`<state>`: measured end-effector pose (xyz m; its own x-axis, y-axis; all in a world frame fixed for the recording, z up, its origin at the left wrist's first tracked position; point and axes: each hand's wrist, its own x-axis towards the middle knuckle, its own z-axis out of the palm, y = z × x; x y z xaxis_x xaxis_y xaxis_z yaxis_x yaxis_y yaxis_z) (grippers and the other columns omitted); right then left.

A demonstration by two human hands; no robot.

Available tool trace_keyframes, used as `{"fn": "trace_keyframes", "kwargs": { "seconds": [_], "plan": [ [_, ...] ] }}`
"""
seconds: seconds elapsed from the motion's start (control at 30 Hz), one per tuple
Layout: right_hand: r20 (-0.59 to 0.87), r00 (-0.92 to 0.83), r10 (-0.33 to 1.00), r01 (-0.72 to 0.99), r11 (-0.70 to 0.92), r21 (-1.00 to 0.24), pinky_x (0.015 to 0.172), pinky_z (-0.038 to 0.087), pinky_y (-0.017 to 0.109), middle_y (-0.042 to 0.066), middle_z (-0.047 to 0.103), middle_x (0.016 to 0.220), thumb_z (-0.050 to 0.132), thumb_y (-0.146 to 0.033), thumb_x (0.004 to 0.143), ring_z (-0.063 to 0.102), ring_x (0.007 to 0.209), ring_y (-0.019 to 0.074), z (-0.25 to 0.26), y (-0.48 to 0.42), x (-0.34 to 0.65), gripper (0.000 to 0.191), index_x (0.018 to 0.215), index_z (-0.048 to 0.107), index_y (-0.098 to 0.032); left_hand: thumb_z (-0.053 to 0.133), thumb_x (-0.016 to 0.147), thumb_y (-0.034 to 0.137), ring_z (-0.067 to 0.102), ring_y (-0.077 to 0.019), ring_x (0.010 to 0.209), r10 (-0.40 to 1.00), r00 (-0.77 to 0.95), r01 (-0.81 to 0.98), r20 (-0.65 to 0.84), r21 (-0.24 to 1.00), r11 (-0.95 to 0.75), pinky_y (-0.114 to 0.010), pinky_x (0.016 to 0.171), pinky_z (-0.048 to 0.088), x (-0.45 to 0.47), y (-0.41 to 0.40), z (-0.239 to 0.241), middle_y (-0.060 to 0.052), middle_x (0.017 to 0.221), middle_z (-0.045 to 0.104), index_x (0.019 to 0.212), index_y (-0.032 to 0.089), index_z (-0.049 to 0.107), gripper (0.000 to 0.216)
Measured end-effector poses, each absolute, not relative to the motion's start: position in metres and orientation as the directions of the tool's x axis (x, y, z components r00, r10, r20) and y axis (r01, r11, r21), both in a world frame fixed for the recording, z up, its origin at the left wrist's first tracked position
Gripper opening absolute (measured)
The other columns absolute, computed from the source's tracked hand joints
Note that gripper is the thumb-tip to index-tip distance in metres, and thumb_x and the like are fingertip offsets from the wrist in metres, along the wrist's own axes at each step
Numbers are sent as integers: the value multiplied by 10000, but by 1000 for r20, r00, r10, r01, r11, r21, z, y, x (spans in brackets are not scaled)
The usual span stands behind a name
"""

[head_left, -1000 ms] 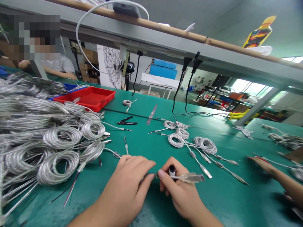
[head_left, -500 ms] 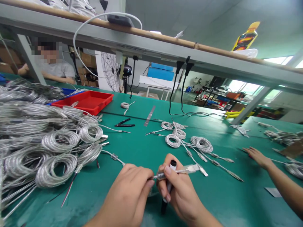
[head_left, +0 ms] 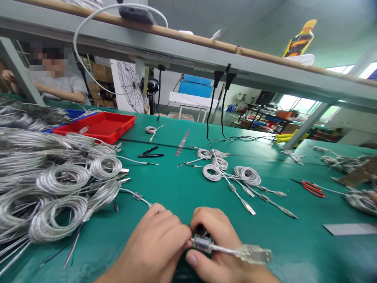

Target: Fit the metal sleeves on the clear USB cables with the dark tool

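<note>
My left hand (head_left: 153, 241) is closed, its fingers pinching a clear-jacketed USB cable just left of the cable's cylindrical core (head_left: 202, 243). My right hand (head_left: 219, 226) curls around a marker pen (head_left: 201, 230), of which only the dark end shows. The core lies against the pen, above the right thumb. From there the cable runs right across my right hand to a clear-capped USB plug (head_left: 255, 253). Left of my hands, a cable length with another core (head_left: 137, 196) leads from the pile to my left fingers.
A large pile of coiled cables (head_left: 61, 179) fills the left side. Behind it stands a red tray (head_left: 126, 126). Black nippers (head_left: 150, 154), a metal strip (head_left: 183, 142) and several small coils (head_left: 212, 173) lie ahead. Red-handled scissors (head_left: 313, 189) lie right. A person (head_left: 63, 84) sits beyond the shelf (head_left: 182, 45).
My right hand has rolled over, turning the pen end-on and bringing the USB plug down and right. Another person's hand at the right has drawn back, uncovering the red-handled scissors.
</note>
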<state>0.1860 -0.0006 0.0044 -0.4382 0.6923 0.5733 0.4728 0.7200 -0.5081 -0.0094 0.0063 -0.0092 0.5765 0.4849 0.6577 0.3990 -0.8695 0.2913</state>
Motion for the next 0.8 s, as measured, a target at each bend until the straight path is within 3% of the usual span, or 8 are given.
{"fn": "trace_keyframes", "kwargs": {
  "seconds": [0.13, 0.27, 0.5, 0.8],
  "plan": [
    [580, -488, 653, 515, 751, -413, 576, 324, 265, -42, 519, 647, 474, -525, 1005, 459, 569, 131, 5, 2, 185, 379, 772, 473, -227, 344, 1010, 71, 479, -161, 640, 485, 580, 397, 654, 293, -870, -330, 638, 327, -9, 5, -9, 9, 705, 573, 786, 200, 500, 301],
    [559, -533, 634, 548, 763, -343, 561, 285, 287, -32, 519, 637, 406, -540, 1033, 453, 566, 136, 9, 4, 186, 436, 737, 457, -224, 351, 1006, 74, 497, -161, 648, 486, 586, 391, 648, 300, -870, -330, 639, 337, -9, 5, -9, 8, 715, 591, 794, 199, 515, 296],
    [545, -569, 616, 544, 779, -311, 549, 284, 290, -38, 491, 606, 275, -576, 1081, 421, 539, 132, 13, 2, 186, 525, 710, 408, -229, 317, 1036, 104, 504, -161, 645, 488, 591, 404, 642, 288, -868, -330, 643, 346, -8, 4, -8, 9, 706, 592, 777, 205, 499, 332],
    [583, -560, 589, 529, 796, -296, 554, 321, 270, -47, 494, 583, 236, -590, 1092, 446, 518, 119, 13, 0, 187, 557, 698, 393, -230, 265, 1086, 170, 510, -174, 665, 468, 619, 381, 631, 280, -881, -346, 659, 347, -7, 3, -10, 0, 705, 578, 791, 211, 479, 367]
  ]
}}
